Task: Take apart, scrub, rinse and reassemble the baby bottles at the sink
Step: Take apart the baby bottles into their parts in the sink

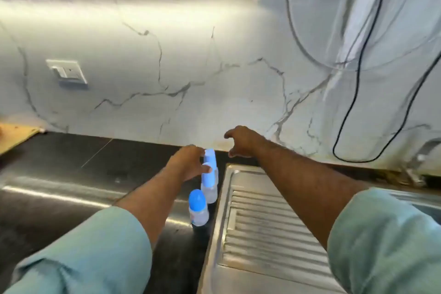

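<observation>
Three clear baby bottles with blue caps stand in a row on the dark counter, just left of the steel drainboard (257, 217). The nearest bottle (198, 207) is short with a round blue cap. Behind it stands a taller bottle (210, 182), and the farthest bottle (210, 155) shows mostly its blue cap. My left hand (188, 162) reaches beside the farthest bottles, fingertips touching the caps, though a grip is unclear in the blur. My right hand (241, 142) hovers past the bottles near the wall, fingers spread and holding nothing.
A marble-pattern wall (191, 67) rises behind the counter, with a switch plate (68, 74) at left. A black cable (358, 93) hangs at right. A wooden board corner (16, 135) lies at far left. The sink basin edge (427, 205) shows at right.
</observation>
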`<action>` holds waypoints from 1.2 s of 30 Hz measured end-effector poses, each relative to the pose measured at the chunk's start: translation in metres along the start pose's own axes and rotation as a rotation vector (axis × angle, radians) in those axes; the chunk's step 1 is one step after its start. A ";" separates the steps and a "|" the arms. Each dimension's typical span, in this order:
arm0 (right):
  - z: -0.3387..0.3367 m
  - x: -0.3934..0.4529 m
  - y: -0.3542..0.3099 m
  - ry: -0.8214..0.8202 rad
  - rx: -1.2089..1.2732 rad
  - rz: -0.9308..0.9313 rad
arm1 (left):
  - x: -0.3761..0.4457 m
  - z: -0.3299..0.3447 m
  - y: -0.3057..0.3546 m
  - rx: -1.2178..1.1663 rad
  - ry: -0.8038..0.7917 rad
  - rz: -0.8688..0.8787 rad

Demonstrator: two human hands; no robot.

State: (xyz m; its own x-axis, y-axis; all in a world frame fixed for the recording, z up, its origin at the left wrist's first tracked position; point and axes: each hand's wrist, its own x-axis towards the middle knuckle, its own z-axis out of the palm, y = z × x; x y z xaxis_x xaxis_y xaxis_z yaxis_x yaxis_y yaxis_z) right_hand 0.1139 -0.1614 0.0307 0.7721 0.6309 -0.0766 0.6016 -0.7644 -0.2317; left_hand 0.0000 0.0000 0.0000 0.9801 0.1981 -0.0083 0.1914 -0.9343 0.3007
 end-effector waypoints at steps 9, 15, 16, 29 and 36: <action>0.071 0.069 -0.021 -0.219 -0.069 -0.096 | 0.025 0.052 -0.029 -0.163 -0.070 -0.037; 0.074 0.065 -0.014 -0.104 0.137 -0.090 | 0.030 0.059 -0.025 -0.332 -0.032 -0.056; 0.068 0.057 -0.008 -0.086 0.141 -0.078 | 0.028 0.057 -0.021 -0.344 -0.010 -0.053; -0.004 -0.208 0.121 0.044 0.191 0.216 | -0.082 0.096 0.138 -0.535 0.067 0.035; 0.030 -0.323 0.154 -0.068 0.117 0.304 | -0.155 0.150 0.207 -0.589 -0.002 0.037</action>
State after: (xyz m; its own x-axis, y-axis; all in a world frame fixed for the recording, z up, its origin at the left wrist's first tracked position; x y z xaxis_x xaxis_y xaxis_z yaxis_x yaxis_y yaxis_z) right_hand -0.0493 -0.4787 -0.0091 0.8949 0.3865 -0.2233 0.3150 -0.9013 -0.2974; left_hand -0.1043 -0.2689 -0.0792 0.9858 0.1677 0.0109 0.0965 -0.6181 0.7801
